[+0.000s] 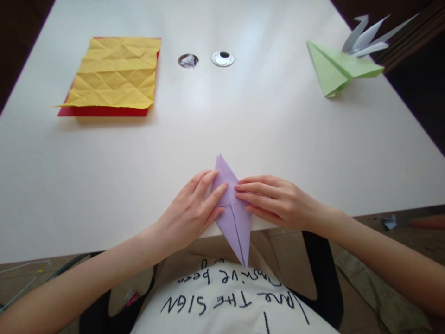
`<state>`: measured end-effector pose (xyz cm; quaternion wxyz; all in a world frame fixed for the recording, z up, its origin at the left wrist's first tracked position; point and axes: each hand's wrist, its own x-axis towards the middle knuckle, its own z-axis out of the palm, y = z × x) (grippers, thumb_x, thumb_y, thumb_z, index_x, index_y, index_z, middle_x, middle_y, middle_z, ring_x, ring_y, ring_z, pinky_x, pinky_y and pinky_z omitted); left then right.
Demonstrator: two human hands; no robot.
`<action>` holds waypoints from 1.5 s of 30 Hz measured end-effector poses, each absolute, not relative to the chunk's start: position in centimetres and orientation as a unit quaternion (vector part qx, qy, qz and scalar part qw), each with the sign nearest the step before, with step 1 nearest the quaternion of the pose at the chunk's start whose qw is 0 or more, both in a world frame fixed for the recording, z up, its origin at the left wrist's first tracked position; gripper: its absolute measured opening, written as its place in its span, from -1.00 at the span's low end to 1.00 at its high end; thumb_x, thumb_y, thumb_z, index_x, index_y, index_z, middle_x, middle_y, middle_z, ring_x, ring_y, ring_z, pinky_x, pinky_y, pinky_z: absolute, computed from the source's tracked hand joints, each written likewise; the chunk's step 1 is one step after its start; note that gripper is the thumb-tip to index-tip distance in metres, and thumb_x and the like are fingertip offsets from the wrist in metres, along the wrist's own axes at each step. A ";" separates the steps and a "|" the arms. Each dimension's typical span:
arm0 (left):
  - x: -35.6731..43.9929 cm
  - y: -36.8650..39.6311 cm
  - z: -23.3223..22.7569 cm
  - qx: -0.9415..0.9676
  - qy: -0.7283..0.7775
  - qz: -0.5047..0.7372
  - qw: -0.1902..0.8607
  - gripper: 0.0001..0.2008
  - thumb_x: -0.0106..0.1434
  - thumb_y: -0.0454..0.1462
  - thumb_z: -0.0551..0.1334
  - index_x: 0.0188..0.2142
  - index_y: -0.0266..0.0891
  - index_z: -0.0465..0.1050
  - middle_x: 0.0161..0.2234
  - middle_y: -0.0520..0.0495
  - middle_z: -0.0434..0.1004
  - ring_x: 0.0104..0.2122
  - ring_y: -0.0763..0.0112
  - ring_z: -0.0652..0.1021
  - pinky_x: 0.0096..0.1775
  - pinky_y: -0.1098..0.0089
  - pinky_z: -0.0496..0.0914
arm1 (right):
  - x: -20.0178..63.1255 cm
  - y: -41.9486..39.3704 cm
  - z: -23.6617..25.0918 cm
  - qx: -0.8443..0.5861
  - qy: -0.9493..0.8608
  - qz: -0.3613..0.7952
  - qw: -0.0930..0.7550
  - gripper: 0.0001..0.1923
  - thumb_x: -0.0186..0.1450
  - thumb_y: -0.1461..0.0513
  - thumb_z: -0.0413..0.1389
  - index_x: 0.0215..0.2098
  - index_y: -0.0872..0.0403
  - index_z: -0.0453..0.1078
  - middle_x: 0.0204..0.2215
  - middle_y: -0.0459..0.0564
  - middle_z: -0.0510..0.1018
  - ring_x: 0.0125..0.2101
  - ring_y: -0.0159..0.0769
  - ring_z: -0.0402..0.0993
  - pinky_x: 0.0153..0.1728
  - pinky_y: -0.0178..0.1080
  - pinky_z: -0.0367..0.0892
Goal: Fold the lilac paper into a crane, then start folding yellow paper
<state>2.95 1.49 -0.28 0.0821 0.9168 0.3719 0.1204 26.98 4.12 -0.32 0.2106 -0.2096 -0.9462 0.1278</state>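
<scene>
A lilac sheet of origami paper [233,215], folded into a long diamond, lies at the table's near edge with its lower tip jutting past it. Its lower half shows a dark slit down the middle. My left hand [198,202] holds the left side, with fingertips pressed on the upper half and the thumb by the middle. On the right edge, my right hand [274,197] grips the paper, fingers together on top and thumb lower down beside the edge. The undersides of both hands are hidden.
Creased yellow paper [116,72] lies on red paper [104,112] at the far left. A silvery disc [188,61] and a googly eye [223,58] sit at the back. A green folded paper [333,69] and a white paper crane [361,39] are at the right edge.
</scene>
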 end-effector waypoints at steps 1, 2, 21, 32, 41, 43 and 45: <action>2.9 1.5 -0.3 0.914 0.380 0.116 0.079 -0.59 0.32 -0.22 0.05 0.10 -0.40 0.24 0.16 -0.37 0.17 0.16 0.03 0.21 0.11 0.07 0.25 | 26.8 4.4 -0.2 -0.224 -0.940 0.139 0.218 -0.74 0.28 0.31 0.05 -0.06 0.19 0.35 -0.14 0.09 0.53 -0.07 -0.23 0.40 -0.08 -0.14 0.41; 2.9 1.6 -0.4 0.914 0.383 0.112 0.078 -0.57 0.32 -0.20 0.05 0.12 -0.40 0.22 0.19 -0.39 0.12 0.19 0.01 0.17 0.13 0.05 0.22 | 26.6 4.8 -0.2 -0.244 -0.932 0.147 0.225 -0.75 0.28 0.31 0.04 -0.07 0.18 0.36 -0.15 0.09 0.53 -0.09 -0.25 0.41 -0.09 -0.16 0.41; 2.3 0.1 -0.5 0.944 0.323 0.041 0.054 -0.29 0.30 0.07 -0.09 0.23 -0.43 -0.01 0.27 -0.22 -0.03 0.26 0.18 0.06 0.19 0.19 0.11 | 24.3 7.4 -0.4 -0.351 -0.928 0.061 0.109 -0.49 0.35 0.10 -0.08 0.16 0.24 0.18 0.17 0.13 0.26 0.17 -0.13 0.14 0.13 -0.05 0.12; 1.6 1.1 -0.4 0.945 0.305 0.023 0.119 -0.27 0.23 0.17 -0.09 0.26 -0.16 -0.05 0.30 -0.21 -0.15 0.28 0.15 -0.03 0.20 0.13 0.02 | 26.3 4.9 -1.2 -0.313 -0.944 0.065 0.077 -0.51 0.37 0.20 -0.14 0.25 0.12 -0.01 0.27 0.07 0.04 0.27 -0.21 -0.15 0.20 0.02 -0.08; 1.6 2.5 0.5 0.933 0.347 0.062 0.070 -0.44 0.31 0.01 -0.02 0.12 -0.35 0.23 0.24 -0.25 0.08 0.23 0.14 0.14 0.17 0.11 0.12 | 26.5 3.7 -0.4 -0.276 -0.939 -0.015 0.206 -0.79 0.25 0.15 0.08 -0.25 0.14 0.40 -0.32 0.10 0.53 -0.18 -0.16 0.42 -0.14 -0.08 0.39; 1.6 2.4 0.0 0.935 0.339 0.059 0.087 -0.42 0.33 -0.03 -0.02 0.20 -0.38 0.09 0.25 -0.21 0.04 0.25 0.19 0.09 0.19 0.18 0.11 | 26.4 3.7 -0.5 -0.280 -0.938 0.022 0.204 -0.82 0.28 0.19 0.05 -0.24 0.14 0.38 -0.18 0.14 0.52 -0.11 -0.18 0.40 -0.13 -0.11 0.40; 1.3 2.3 -0.5 0.937 0.330 0.052 0.099 -0.37 0.33 -0.02 -0.04 0.25 -0.38 -0.04 0.28 -0.19 -0.05 0.27 0.20 0.02 0.20 0.19 0.09 | 26.6 3.8 -0.5 -0.276 -0.944 0.065 0.171 -0.73 0.31 0.21 0.01 -0.06 0.18 0.32 0.03 0.18 0.41 0.05 -0.18 0.30 0.00 -0.09 0.34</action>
